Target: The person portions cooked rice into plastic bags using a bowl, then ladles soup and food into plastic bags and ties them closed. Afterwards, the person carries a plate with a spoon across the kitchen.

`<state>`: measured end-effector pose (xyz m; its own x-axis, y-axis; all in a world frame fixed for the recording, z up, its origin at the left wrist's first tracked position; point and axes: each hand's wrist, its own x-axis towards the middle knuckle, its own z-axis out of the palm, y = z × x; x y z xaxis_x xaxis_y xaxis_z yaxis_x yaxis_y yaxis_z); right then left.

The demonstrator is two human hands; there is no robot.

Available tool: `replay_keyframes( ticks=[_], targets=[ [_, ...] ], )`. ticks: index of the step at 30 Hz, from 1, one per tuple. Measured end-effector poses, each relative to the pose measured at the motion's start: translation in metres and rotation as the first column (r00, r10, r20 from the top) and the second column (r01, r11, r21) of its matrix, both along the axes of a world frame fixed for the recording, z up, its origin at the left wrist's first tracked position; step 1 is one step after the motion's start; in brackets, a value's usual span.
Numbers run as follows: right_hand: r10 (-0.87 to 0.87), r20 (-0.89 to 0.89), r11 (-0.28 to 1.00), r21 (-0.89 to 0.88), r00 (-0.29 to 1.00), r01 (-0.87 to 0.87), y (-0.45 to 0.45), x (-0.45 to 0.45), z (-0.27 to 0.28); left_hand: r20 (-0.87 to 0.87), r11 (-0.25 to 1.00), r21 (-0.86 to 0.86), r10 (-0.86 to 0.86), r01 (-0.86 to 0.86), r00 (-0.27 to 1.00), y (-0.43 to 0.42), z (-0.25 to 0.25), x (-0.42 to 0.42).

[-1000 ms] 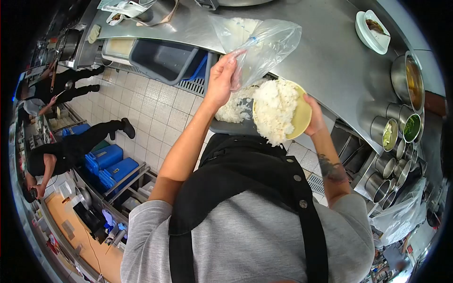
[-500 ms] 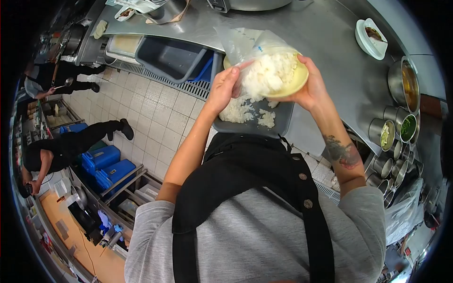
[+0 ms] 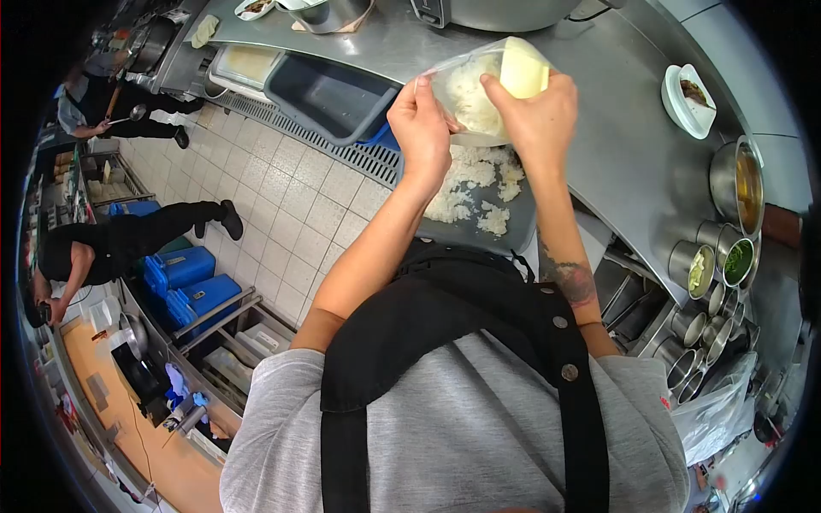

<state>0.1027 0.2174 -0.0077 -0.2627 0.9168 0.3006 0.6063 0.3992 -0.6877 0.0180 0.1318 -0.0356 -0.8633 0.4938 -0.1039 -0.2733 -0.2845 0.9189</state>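
My left hand [image 3: 424, 120] pinches the edge of a clear plastic bag [image 3: 440, 79], fingers closed on it. White cooked rice [image 3: 472, 101] fills the lower part of the bag. My right hand [image 3: 542, 115] grips a pale yellow bowl [image 3: 523, 70], which is tipped on its side at the bag, its thumb reaching over toward the rice. How far the bowl sits inside the plastic I cannot tell. Below both hands, close to my apron, is a grey tub [image 3: 479, 239] with clumps of loose rice [image 3: 453, 205] on its bottom.
A steel counter [image 3: 616, 145] runs behind my hands, with a large cooker [image 3: 505, 13] at the back. At right are a white dish [image 3: 687, 103], a steel bowl [image 3: 737, 188] and several small pots. An empty grey bin [image 3: 329, 98] stands left. Two people work at far left.
The yellow bowl has turned from lying face up to tipped on its side, and the rice now lies in the bag. Both hands have moved slightly up, away from my body.
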Motion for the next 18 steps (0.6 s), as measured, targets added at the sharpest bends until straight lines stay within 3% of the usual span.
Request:
replay_keyframes(
  ticks=[4, 7, 9, 11, 13, 15, 17, 18],
  targets=[
    [0.026, -0.084, 0.999, 0.045, 0.996, -0.023, -0.001, 0.003, 0.032, -0.074, 0.998, 0.021, -0.05, 0.051, 0.996, 0.013, 0.024, -0.017],
    [0.052, -0.246, 0.992, -0.098, 0.968, -0.079, 0.0, 0.015, 0.057, -0.163, 0.997, 0.005, -0.073, 0.075, 0.984, 0.029, 0.042, -0.038],
    [0.105, -0.536, 0.953, -0.188, 0.837, -0.239, 0.015, 0.038, 0.057, -0.201, 0.995, -0.024, -0.101, 0.098, 0.974, 0.037, 0.051, -0.045],
    [0.1, -0.798, 0.86, -0.231, 0.594, -0.456, 0.02, 0.069, 0.067, -0.174, 0.983, -0.145, -0.136, 0.111, 0.975, 0.042, 0.048, -0.055],
    [0.231, -0.75, 0.713, -0.303, 0.619, -0.633, 0.018, 0.106, 0.066, -0.177, 0.96, -0.261, -0.155, 0.105, 0.972, 0.047, 0.04, -0.064],
    [0.499, -0.483, 0.594, -0.414, 0.719, -0.69, 0.025, 0.131, 0.016, -0.156, 0.967, -0.232, -0.145, 0.106, 0.977, 0.048, 0.042, -0.06],
    [0.713, -0.146, 0.465, -0.634, 0.686, -0.617, 0.014, 0.122, -0.043, -0.152, 0.964, -0.236, -0.157, 0.119, 0.976, 0.049, 0.042, -0.061],
    [0.78, 0.019, 0.417, -0.761, 0.625, -0.498, 0.01, 0.114, -0.091, -0.169, 0.959, -0.249, -0.181, 0.136, 0.969, 0.049, 0.039, -0.062]
  ],
)
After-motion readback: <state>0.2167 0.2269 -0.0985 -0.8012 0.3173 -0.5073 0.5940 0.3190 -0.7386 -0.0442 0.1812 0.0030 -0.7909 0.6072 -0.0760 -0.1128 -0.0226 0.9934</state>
